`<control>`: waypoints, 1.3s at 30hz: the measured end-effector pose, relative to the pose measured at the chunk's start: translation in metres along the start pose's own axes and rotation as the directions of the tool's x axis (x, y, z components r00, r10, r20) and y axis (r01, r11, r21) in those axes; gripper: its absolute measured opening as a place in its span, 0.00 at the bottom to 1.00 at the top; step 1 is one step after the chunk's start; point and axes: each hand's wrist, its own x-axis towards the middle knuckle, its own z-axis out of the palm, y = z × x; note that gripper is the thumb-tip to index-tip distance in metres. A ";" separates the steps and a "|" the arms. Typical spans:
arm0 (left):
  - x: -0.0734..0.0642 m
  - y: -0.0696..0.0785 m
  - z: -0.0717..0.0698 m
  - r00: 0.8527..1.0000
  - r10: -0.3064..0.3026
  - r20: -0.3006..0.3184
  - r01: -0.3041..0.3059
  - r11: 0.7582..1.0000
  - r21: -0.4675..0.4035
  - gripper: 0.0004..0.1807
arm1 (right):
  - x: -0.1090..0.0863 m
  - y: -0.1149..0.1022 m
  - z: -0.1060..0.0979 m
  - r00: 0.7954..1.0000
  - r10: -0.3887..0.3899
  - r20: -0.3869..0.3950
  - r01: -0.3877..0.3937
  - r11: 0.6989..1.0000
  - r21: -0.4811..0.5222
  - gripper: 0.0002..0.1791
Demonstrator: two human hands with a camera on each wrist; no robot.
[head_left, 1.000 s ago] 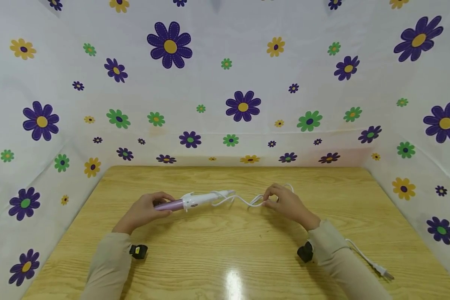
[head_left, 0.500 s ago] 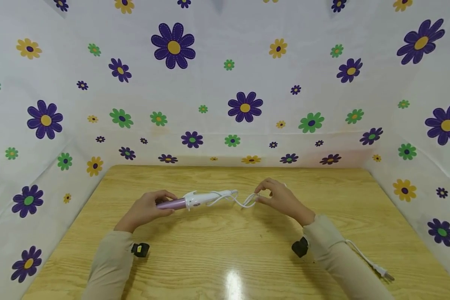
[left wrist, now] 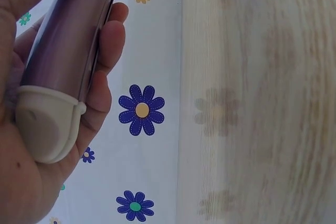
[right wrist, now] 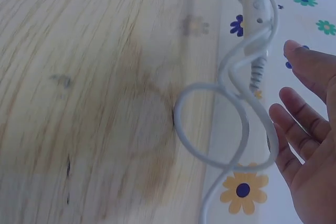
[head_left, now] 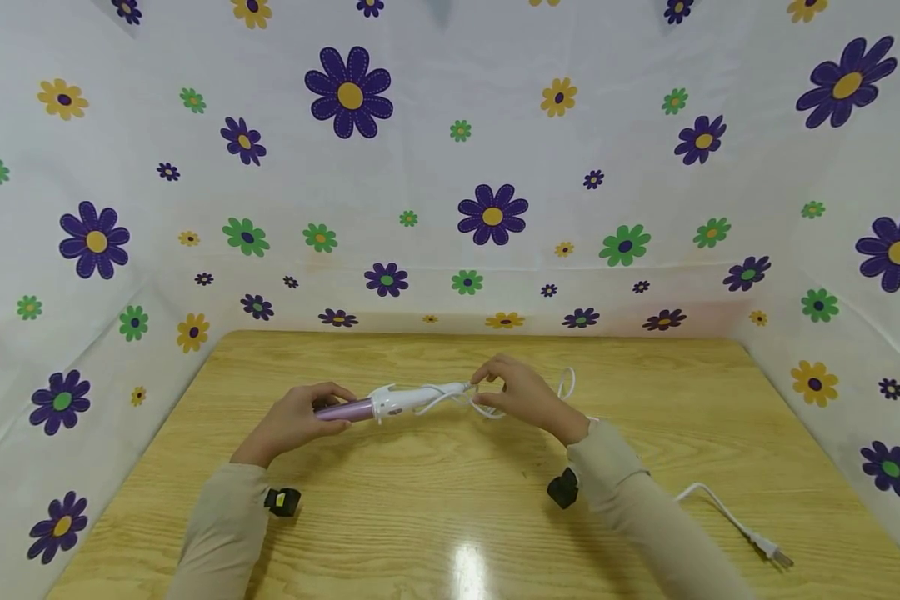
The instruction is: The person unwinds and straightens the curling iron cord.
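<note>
A curling iron (head_left: 412, 399) with a white handle and a purple barrel (head_left: 345, 410) is held just above the table, tilted slightly up to the right. My left hand (head_left: 292, 421) grips the barrel end; in the left wrist view its fingers wrap round the purple part, above the pale rounded tip (left wrist: 47, 124). At the handle's tail my right hand (head_left: 528, 398) is beside the white cord (right wrist: 178, 116). In the right wrist view its thumb and fingers stand apart, fingertips near or touching the cord's loops, which hang by the ribbed cord sleeve (right wrist: 257, 72).
The wooden table (head_left: 420, 517) runs back to a white cloth wall (head_left: 420, 167) printed with flowers, which also closes both sides. The cord's two-pin plug (head_left: 768, 546) lies at the table's right. A black wrist camera (head_left: 562, 489) sits under each wrist.
My right hand has moved left along the cord to the handle's tail, and its hold on the cord has loosened. A cord loop now shows behind that hand. My left hand stays nearly still.
</note>
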 end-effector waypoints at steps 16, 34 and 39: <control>0.001 -0.001 0.001 1.000 0.000 0.008 0.000 1.000 -0.027 0.16 | 0.020 -0.011 0.029 0.999 -0.021 -0.028 0.020 0.999 -0.050 0.06; -0.003 -0.003 -0.001 1.000 -0.026 0.008 0.026 0.999 -0.032 0.16 | 0.009 -0.014 0.020 0.999 -0.013 0.052 0.011 0.999 0.042 0.03; -0.003 -0.003 -0.004 1.000 -0.027 -0.011 0.027 0.999 -0.037 0.17 | 0.002 -0.008 0.011 0.994 0.046 0.099 -0.054 0.996 0.077 0.03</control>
